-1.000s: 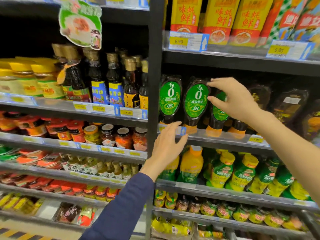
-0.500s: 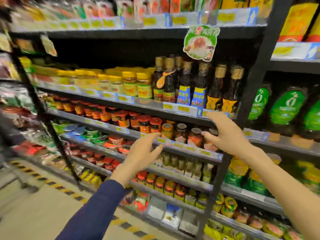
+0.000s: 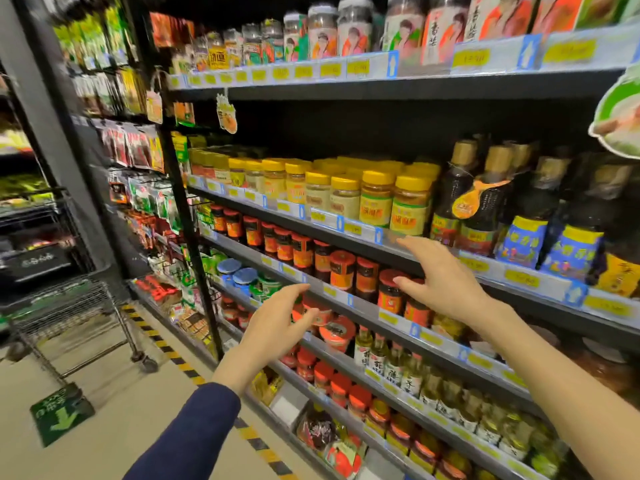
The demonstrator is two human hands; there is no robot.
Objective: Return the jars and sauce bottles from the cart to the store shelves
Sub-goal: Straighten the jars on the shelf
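Observation:
Both my hands hover empty in front of the store shelves. My left hand has its fingers spread in front of the red-lidded tubs on a lower shelf. My right hand is open too, just in front of the row of red-lidded sauce jars. Above them stand yellow-lidded jars and dark sauce bottles with gold caps. The wire shopping cart stands at the far left on the aisle floor; its contents are not visible.
A black upright post splits the shelving, with hanging snack packets to its left. Yellow-black hazard tape runs along the shelf base. A green arrow sticker lies on the floor. Small oil bottles fill a lower shelf.
The view has swung left, away from the green-labelled squeeze bottles, bringing the cart into sight. My right hand has left those bottles, and both hands now hang empty before the jar shelves.

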